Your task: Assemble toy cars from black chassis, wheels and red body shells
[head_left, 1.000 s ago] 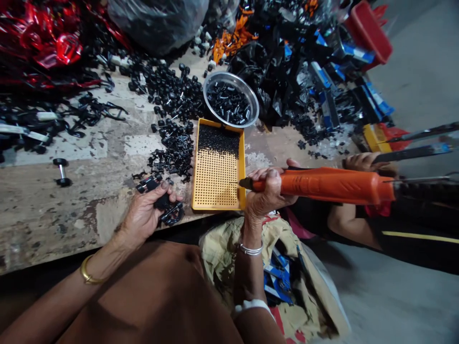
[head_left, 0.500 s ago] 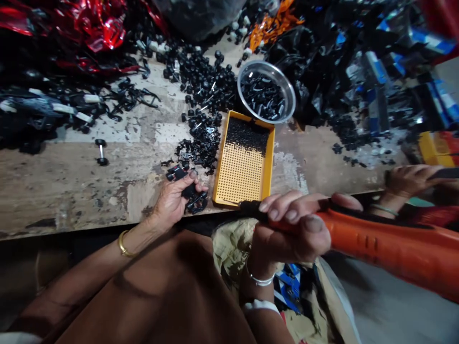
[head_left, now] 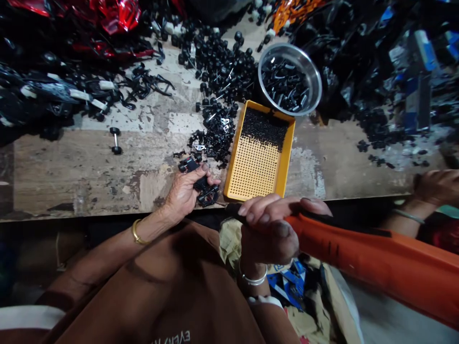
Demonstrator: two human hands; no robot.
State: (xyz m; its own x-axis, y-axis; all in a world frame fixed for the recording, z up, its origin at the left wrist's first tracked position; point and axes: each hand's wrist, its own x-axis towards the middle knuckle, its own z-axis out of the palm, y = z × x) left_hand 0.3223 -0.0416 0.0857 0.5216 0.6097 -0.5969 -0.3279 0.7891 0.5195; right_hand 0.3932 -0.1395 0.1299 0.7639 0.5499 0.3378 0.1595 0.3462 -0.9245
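My left hand point(head_left: 186, 193) grips a small black plastic toy-car chassis point(head_left: 207, 195) at the bench's near edge, beside a heap of similar black parts point(head_left: 214, 136). My right hand point(head_left: 268, 227) is closed around an orange electric screwdriver point(head_left: 362, 253). Its thin black tip point(head_left: 229, 206) points left towards the chassis, close to it, and I cannot tell whether they touch. Just above lies a yellow perforated tray point(head_left: 256, 165), its far end covered in tiny black pieces point(head_left: 265, 126). A steel bowl point(head_left: 289, 79) of black parts stands behind it.
Black wheel-and-axle sets point(head_left: 218, 67) lie heaped on the worn wooden bench point(head_left: 107, 179). A co-worker's hand point(head_left: 437, 187) shows at right. Red foil point(head_left: 114, 16) and black plastic bags point(head_left: 340, 57) lie beyond. A sack with blue packaging point(head_left: 287, 282) sits below.
The view has shifted, moving the bench rightwards in the frame. The screwdriver has swung from over the tray's right side towards my body, its tip now near the chassis.
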